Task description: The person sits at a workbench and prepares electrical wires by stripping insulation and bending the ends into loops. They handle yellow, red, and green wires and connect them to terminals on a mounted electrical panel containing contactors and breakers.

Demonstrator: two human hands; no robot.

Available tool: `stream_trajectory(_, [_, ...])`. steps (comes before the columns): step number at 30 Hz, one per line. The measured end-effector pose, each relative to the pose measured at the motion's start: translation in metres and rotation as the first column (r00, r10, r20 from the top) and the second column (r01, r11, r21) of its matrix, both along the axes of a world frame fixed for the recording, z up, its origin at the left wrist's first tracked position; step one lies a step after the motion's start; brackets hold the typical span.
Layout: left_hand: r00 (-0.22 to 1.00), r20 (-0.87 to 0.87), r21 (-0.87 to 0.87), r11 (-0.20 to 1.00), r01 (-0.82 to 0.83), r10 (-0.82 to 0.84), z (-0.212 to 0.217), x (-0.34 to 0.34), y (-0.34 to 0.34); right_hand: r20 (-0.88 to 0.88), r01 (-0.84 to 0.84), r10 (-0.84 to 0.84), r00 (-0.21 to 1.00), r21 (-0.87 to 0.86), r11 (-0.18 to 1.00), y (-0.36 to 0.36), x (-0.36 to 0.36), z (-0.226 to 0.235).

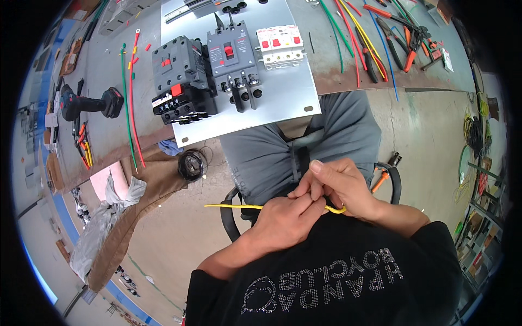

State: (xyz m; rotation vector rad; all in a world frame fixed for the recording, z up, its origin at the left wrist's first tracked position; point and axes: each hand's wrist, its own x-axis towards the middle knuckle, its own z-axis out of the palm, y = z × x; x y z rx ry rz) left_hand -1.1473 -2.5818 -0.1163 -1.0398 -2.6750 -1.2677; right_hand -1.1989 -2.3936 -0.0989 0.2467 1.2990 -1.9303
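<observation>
Yellow wire [239, 206] runs level across the person's lap, one end sticking out free to the left, the other curling in a small hook just under the right hand [342, 185]. The left hand [285, 220] is clenched around the wire's middle, and the right hand's grip pinches it near the bent end, fingers [318, 168] curled close over the left knuckles. With both hands so tight together, a slip of the pinch could likely let the stiff end spring free or prick a fingertip, and the long free tail might snag on the black chair arm [228, 217] just below it. Room is narrow here: grey-trousered knees [283, 152] sit between the hands and the desk [109, 146], whose edge runs just beyond them, while orange-handled pliers [383, 176] rest by the right thigh. Farther off, a metal mounting plate [283, 103] overhangs that edge, carrying a black contactor [179, 76], a grey breaker [234, 60] and a white breaker row [280, 44]; a raised hand could knock it. Loose coloured wires [353, 38] lie beyond.
</observation>
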Motion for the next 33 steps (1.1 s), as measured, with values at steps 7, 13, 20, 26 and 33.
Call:
stream_trajectory(7, [0.997,0.075,-0.069,0.998,-0.005,0.010,0.007,-0.001,0.005,0.067,0.046,-0.042,0.997,-0.062,0.997,-0.003,0.004,-0.020])
stream_trajectory(13, [0.975,0.169,0.050,0.986,-0.157,0.146,0.002,-0.012,0.005,0.179,0.088,-0.063,0.982,-0.135,0.987,-0.006,-0.022,-0.029])
stream_trajectory(20, [0.872,0.254,0.085,0.889,-0.450,0.418,0.018,-0.031,-0.015,-0.564,0.032,0.082,0.821,0.189,0.981,0.020,-0.032,-0.016])
stream_trajectory(26, [0.841,0.432,0.153,0.893,-0.424,0.325,0.033,-0.045,-0.018,-0.874,0.176,0.132,0.468,0.239,0.955,0.025,-0.052,0.002])
stream_trajectory(33, [0.676,0.715,0.415,0.670,-0.615,0.178,0.044,-0.042,-0.025,-0.837,0.662,0.155,0.525,0.516,0.543,0.117,-0.123,-0.016])
